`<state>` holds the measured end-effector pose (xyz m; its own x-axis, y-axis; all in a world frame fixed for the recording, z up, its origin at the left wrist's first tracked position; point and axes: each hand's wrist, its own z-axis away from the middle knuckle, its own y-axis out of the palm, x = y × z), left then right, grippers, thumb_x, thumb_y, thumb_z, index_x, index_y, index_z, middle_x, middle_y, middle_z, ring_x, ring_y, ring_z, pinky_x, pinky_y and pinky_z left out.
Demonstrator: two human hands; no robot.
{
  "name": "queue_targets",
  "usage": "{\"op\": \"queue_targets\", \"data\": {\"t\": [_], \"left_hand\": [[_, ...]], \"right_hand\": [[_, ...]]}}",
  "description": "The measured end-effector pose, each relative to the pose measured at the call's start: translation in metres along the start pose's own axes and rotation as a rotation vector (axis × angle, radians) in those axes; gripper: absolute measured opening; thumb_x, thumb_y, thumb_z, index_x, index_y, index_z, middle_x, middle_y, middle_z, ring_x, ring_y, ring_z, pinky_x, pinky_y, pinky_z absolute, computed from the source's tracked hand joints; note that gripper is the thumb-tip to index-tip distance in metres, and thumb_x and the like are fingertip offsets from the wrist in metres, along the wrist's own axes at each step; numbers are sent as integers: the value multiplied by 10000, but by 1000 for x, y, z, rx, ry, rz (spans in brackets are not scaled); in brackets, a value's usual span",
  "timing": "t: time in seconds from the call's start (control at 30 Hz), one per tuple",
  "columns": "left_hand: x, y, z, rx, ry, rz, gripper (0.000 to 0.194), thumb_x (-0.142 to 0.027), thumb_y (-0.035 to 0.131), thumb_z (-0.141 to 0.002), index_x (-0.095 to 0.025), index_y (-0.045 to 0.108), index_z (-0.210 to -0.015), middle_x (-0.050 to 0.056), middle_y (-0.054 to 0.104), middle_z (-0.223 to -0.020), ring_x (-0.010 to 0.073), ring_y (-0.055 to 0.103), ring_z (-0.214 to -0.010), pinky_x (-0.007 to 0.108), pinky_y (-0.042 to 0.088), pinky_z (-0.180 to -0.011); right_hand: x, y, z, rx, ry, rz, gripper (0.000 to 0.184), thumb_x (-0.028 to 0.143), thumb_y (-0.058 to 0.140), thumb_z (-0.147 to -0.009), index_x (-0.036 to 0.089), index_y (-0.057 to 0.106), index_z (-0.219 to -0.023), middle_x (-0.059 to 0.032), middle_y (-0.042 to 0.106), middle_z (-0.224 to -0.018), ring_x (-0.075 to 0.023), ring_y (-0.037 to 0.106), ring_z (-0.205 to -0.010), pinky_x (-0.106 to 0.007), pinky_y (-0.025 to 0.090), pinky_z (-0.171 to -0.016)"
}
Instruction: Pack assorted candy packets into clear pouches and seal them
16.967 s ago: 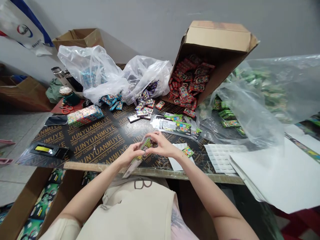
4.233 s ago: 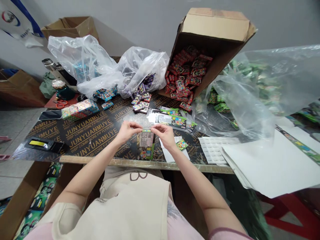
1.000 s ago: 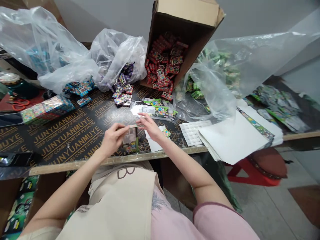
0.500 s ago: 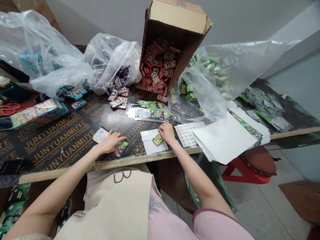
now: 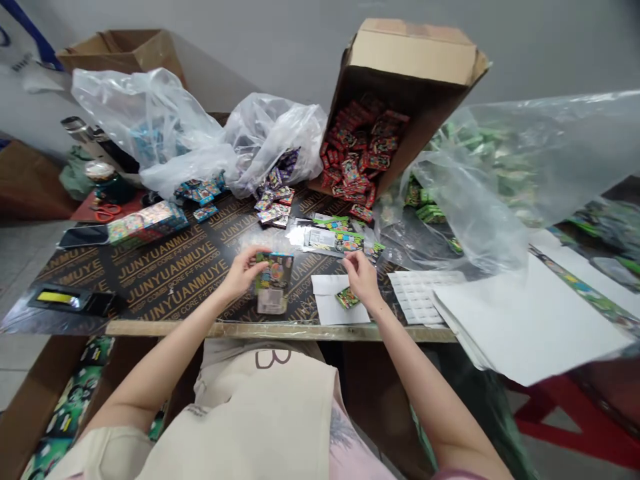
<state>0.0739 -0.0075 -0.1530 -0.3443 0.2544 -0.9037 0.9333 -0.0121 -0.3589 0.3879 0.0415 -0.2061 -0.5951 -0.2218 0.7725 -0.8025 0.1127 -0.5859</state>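
Note:
My left hand (image 5: pixel 244 272) grips the upper left edge of a flat printed packet (image 5: pixel 275 277), black and green with a grey label panel at its lower end. The packet is tilted up near the table's front edge. My right hand (image 5: pixel 362 276) is held in a pinch just above a white sheet (image 5: pixel 327 305). Whatever sits between its fingertips is too small to make out. On that sheet, partly behind the right hand, lies a small green printed packet (image 5: pixel 346 298). Several flat clear-and-green packets (image 5: pixel 335 239) lie behind the hands.
A tipped cardboard box (image 5: pixel 415 63) full of small red packs stands at the back. Clear bags (image 5: pixel 273 127) hold purple, blue and green packs. White label sheets (image 5: pixel 425 290) and large white paper (image 5: pixel 530 320) lie right. Scissors (image 5: pixel 106 212) and a phone (image 5: pixel 84 237) lie left.
The packet under my left hand has been lifted off the table and turned, its label panel now lowest. My right hand has risen from the white sheet, fingers pinched. The view swung left.

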Motion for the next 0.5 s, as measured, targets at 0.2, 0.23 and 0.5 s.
{"op": "queue_targets", "data": {"t": [0.2, 0.23, 0.5], "left_hand": [[-4, 12, 11, -79, 67, -42, 124, -233, 639, -804, -167, 699, -890, 63, 657, -893, 159, 613, -828, 239, 486, -651], [-8, 11, 10, -79, 92, -64, 107, -230, 646, -802, -172, 706, -870, 63, 654, -889, 159, 615, -832, 237, 488, -643], [-17, 8, 4, -67, 199, -159, 45, -140, 672, -768, -169, 701, -750, 33, 656, -764, 133, 616, -701, 248, 492, -633]], "right_hand": [[101, 27, -10, 201, -16, -495, 229, 433, 583, -815, 217, 509, -835, -94, 643, -1084, -211, 596, -1012, -334, 447, -830], [112, 30, -12, 243, -22, -529, 245, 442, 601, -801, 215, 515, -826, -93, 639, -1094, -211, 589, -1030, -332, 445, -836], [145, 37, -34, 721, -25, -471, 336, 488, 674, -721, 190, 529, -661, -32, 642, -804, -184, 586, -843, -305, 433, -749]]}}
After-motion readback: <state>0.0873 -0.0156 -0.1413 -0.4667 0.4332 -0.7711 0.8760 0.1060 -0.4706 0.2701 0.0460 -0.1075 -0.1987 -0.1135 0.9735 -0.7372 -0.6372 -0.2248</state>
